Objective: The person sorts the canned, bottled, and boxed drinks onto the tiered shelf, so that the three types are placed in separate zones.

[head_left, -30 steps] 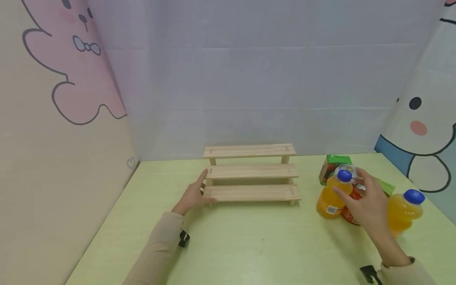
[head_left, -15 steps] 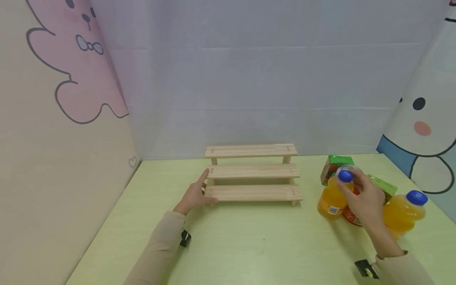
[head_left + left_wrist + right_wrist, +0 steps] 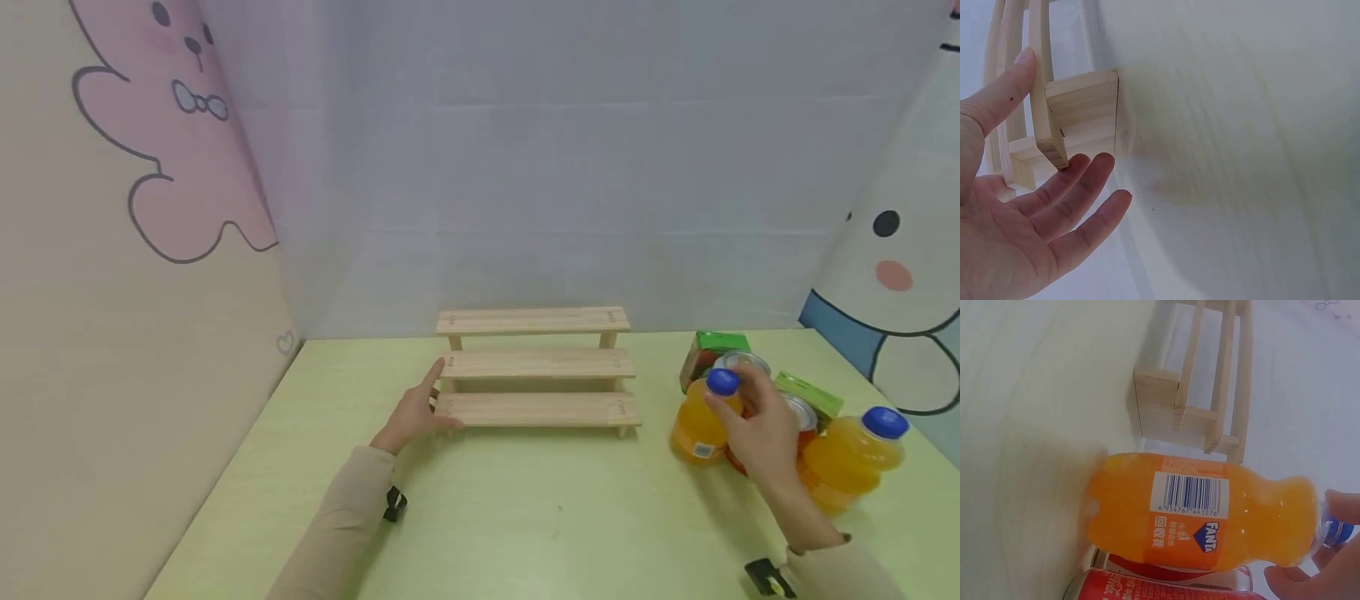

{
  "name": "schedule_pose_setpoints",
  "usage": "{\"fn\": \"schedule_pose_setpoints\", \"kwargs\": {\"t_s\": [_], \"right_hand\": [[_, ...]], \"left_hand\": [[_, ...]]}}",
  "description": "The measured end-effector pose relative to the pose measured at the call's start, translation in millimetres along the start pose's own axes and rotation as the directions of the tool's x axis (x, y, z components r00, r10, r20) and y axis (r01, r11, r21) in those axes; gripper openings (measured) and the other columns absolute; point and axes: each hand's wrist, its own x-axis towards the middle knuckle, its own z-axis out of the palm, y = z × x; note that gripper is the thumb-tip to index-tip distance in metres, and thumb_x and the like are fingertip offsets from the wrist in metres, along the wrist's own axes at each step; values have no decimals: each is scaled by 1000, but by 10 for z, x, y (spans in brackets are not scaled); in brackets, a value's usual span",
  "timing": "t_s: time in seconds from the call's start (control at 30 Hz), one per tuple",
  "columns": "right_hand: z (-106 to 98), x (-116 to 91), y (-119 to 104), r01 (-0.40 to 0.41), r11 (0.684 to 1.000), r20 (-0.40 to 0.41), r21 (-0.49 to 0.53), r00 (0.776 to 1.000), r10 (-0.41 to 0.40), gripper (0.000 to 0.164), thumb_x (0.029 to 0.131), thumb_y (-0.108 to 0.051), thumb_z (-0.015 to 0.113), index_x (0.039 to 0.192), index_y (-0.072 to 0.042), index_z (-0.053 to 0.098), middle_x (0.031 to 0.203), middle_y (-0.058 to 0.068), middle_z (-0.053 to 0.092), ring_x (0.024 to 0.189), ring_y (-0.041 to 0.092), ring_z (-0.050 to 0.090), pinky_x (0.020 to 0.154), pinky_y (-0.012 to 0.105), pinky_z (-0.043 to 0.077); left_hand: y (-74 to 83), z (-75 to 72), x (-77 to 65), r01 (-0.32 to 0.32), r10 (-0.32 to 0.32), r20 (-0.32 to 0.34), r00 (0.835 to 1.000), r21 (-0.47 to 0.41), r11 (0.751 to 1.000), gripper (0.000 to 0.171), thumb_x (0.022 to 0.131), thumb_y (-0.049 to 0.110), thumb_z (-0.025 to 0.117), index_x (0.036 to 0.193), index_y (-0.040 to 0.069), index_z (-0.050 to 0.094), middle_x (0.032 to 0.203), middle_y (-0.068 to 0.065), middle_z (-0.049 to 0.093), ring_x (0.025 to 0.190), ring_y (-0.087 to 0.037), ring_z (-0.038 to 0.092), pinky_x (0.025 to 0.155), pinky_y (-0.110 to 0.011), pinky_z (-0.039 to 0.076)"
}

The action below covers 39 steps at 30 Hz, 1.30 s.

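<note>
The wooden rack [image 3: 536, 408] is sitting right of the left hand [image 3: 411, 414], whose spread fingers are touching its end; the right hand [image 3: 770, 435] is pinching an orange bottle [image 3: 696, 427], body below the grip, a red can [image 3: 806, 420] standing just right.

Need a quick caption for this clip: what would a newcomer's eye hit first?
Probably the bright orange Fanta bottle on the right of the head view, held near its top by the right hand. Next, the three-tier wooden stand near the middle, with the left hand touching its left end. After that, the big pink cartoon animal at the upper left.
</note>
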Motion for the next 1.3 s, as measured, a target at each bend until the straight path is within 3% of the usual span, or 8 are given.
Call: {"fn": "schedule_pose_setpoints", "kwargs": {"t_s": [0.13, 0.17, 0.4, 0.47, 0.6, 0.7, 0.97, 1.3], "right_hand": [[126, 180, 559, 43, 999, -52, 1, 998, -43, 51, 82, -35, 67, 129, -33, 47, 125, -1, 56, 110, 11, 53, 85, 13, 39], [124, 197, 543, 48, 999, -56, 19, 997, -47, 50, 81, -32, 68, 128, -30, 49, 123, -1, 57, 108, 9, 54, 83, 12, 39], [-19, 241, -86, 72, 971, -16, 227, 997, -70, 46, 82, -20, 69, 124, -14, 53, 118, 4, 58, 102, 9, 53, 79, 15, 43], [-10, 254, -284, 70, 967, -28, 245, 997, -65, 43, 82, -19, 69, 122, -15, 54, 113, 1, 60, 95, 4, 53, 70, 9, 41], [-56, 187, -954, 37, 968, 22, 250, 999, -44, 39, 85, -21, 65, 121, -11, 53, 108, -3, 60, 93, 4, 51, 71, 12, 42], [-34, 197, -1299, 32, 973, 57, 228, 997, -46, 39, 87, -25, 63, 121, -11, 52, 104, -12, 58, 96, 3, 49, 75, 16, 42], [165, 396, -1645, 28, 945, 106, 326, 992, -66, 37, 86, -19, 65, 118, -6, 52, 96, -16, 57, 98, 8, 48, 89, 41, 41], [374, 579, -1896, -14, 916, 161, 400, 985, -56, 35, 85, -13, 65, 116, -3, 53, 98, -6, 58, 95, 12, 49, 89, 37, 41]], "left_hand": [[15, 0, 3, -4, 4, -1, 1000, 9, 1000, 107, 66, 19, 82, 147, 17, 13, 102, -16, 57, 75, -21, 57, 62, -33, 46], [19, -1, 1, -5, 5, -1, 1000, 11, 1000, 107, 66, 19, 82, 147, 16, 13, 102, -16, 57, 74, -21, 57, 62, -32, 45], [60, 3, -14, 9, -9, 8, 1000, 18, 1000, 107, 66, 19, 83, 147, 18, 13, 102, -16, 57, 73, -21, 56, 61, -32, 45], [58, 7, -9, 10, -10, 13, 1000, 26, 1000, 107, 66, 20, 83, 148, 18, 13, 102, -16, 57, 74, -21, 56, 62, -33, 45], [51, 0, -13, 9, -9, 11, 1000, 46, 999, 107, 66, 22, 83, 147, 18, 13, 102, -15, 57, 74, -21, 56, 62, -33, 45], [51, -13, -24, -4, 3, 4, 1000, 61, 998, 106, 66, 23, 82, 147, 16, 14, 102, -16, 58, 73, -21, 57, 61, -34, 45], [50, -25, -32, 5, -4, -12, 1000, 96, 995, 106, 66, 24, 83, 147, 17, 15, 101, -16, 59, 72, -20, 57, 60, -33, 45], [42, -25, -22, 13, -12, -12, 1000, 104, 995, 107, 65, 25, 83, 147, 16, 15, 105, -18, 58, 74, -21, 58, 64, -36, 46]]}}
